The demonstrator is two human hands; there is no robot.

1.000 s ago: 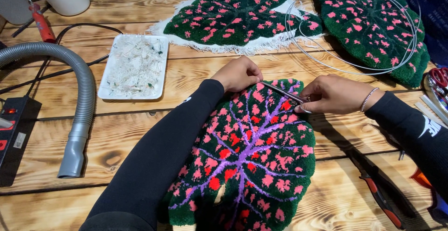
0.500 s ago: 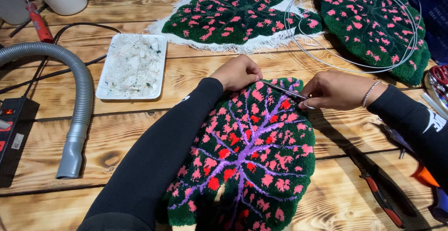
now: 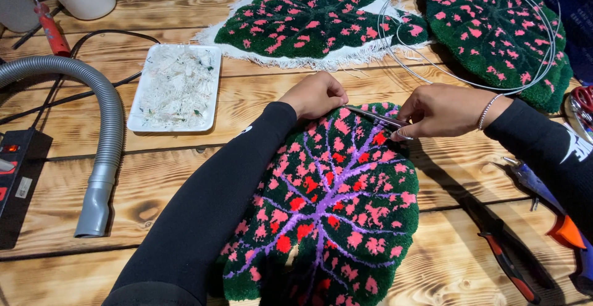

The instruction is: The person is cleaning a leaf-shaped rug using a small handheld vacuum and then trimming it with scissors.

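Leaf-shaped tufted rug, dark green pile w/ red-pink blotches and purple veins (image 3: 327,213), lies flat on plank wooden table (image 3: 154,182), centre-low in head view; its bottom edge is cut off by frame.

Vs. 0.5 s ago: rug in same spot. Left hand (image 3: 315,94) still fisted at rug's top edge, no visible shift. Right hand (image 3: 440,109) and thin silver scissors (image 3: 378,118) at same place on upper right rim; blades at most marginally moved, too small to call.

Fingers: left curled tight, knuckles up, pressing on rug edge; whether it pinches pile cannot tell. Right fingers closed around scissor handles, handles hidden inside the hand. Blade gap too thin to make out. Bead bracelet on right wrist; both forearms in black sleeves, left sleeve covers rug's left side.

Outward: white rectangular tray of pale yarn trimmings (image 3: 175,88) left of rug, apart. Grey ribbed vacuum hose (image 3: 105,151) further left, nozzle down on table. Black power strip (image 3: 15,176) at left edge, part cut off. Second green-pink leaf rug w/ white fringed backing (image 3: 315,16) beyond hands. Third green-pink rug (image 3: 494,31) top right, under thin wire hoops (image 3: 395,46). Red-handled pliers (image 3: 506,263) lower right; blue-orange tool (image 3: 543,198) beside it, partly under right sleeve, kind unclear.
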